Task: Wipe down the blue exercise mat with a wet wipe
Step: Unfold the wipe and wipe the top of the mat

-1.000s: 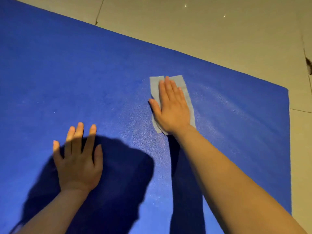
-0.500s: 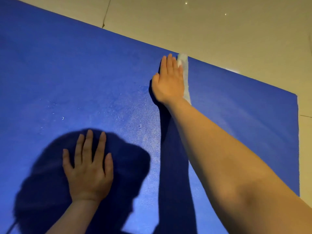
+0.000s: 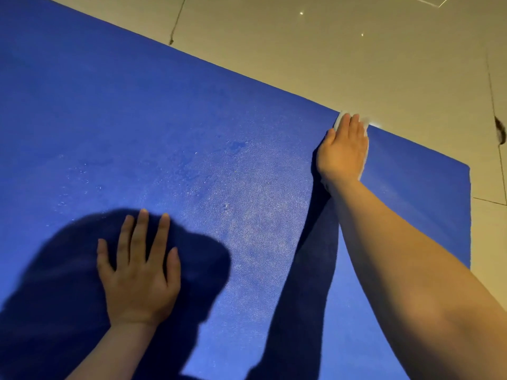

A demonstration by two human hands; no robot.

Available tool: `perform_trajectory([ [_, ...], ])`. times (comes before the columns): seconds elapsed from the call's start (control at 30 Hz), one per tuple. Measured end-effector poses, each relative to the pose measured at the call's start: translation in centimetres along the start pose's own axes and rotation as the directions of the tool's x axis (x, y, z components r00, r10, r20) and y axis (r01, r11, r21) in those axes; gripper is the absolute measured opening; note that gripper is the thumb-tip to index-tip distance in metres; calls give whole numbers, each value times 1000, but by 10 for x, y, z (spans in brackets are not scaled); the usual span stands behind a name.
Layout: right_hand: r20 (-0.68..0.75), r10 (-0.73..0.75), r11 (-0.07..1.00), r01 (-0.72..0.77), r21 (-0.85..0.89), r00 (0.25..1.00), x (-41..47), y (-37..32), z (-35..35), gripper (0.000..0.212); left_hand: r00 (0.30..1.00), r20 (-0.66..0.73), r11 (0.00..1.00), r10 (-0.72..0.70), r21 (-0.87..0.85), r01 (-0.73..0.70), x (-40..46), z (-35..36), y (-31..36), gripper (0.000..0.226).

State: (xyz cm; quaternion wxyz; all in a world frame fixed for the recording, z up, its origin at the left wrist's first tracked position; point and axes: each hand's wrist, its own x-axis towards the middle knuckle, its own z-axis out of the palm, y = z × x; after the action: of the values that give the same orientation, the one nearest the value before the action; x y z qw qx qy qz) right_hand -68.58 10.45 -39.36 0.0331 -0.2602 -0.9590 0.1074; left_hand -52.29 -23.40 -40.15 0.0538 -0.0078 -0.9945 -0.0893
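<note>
The blue exercise mat lies flat on the floor and fills most of the view. My right hand reaches to the mat's far edge with straight fingers, pressing the pale wet wipe flat beneath it. Only slivers of the wipe show past the fingertips and along the hand's right side. My left hand rests flat on the near part of the mat, fingers spread, holding nothing. Damp streaks and small droplets mark the mat's middle.
Beige floor tiles with dark grout lines surround the mat at the back and right. A small dark spot lies on the floor at the far right. The mat's right corner ends near a tile joint.
My right hand has pushed the wipe away from me, from the mat's middle to its far edge, then a little to the right. My left hand stays planted on the mat.
</note>
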Motion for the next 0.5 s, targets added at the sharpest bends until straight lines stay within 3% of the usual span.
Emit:
perform_trajectory([
  [0.07, -23, 61, 997, -60, 53, 998, 1, -30, 3, 52, 1000, 15, 1000, -4, -2, 5, 0, 0, 0, 57],
  [0.1, 5, -2, 995, 2, 104, 1000, -6, -54, 5, 50, 1000, 22, 1000, -8, -1, 8, 0, 0, 0, 57],
  [0.13, 42, -141, 983, 134, 126, 989, -18, -79, 9, 51, 1000, 26, 1000, -9, 1, 9, 0, 0, 0, 58],
  [0.2, 127, -461, 884, 440, 159, 878, -49, -115, 20, 54, 999, 32, 1000, -8, 1, 8, 0, 0, 0, 57],
  [0.27, 181, -576, 817, 552, 169, 797, -57, -110, 25, 55, 999, 41, 1000, -8, -5, 8, 1, -1, -1, 57],
  [0.33, 139, -449, 893, 439, 100, 883, -39, -69, 17, 56, 999, 45, 1000, -4, -2, 4, 0, -1, -2, 57],
  [0.4, 79, -194, 981, 192, 33, 978, -21, -10, 4, 56, 999, 38, 1000, 5, -8, -5, -1, -1, -1, 56],
  [0.5, 85, 102, 993, -106, 49, 991, -26, 77, -21, 55, 999, 45, 1000, 6, -17, -5, 0, -2, -1, 55],
])
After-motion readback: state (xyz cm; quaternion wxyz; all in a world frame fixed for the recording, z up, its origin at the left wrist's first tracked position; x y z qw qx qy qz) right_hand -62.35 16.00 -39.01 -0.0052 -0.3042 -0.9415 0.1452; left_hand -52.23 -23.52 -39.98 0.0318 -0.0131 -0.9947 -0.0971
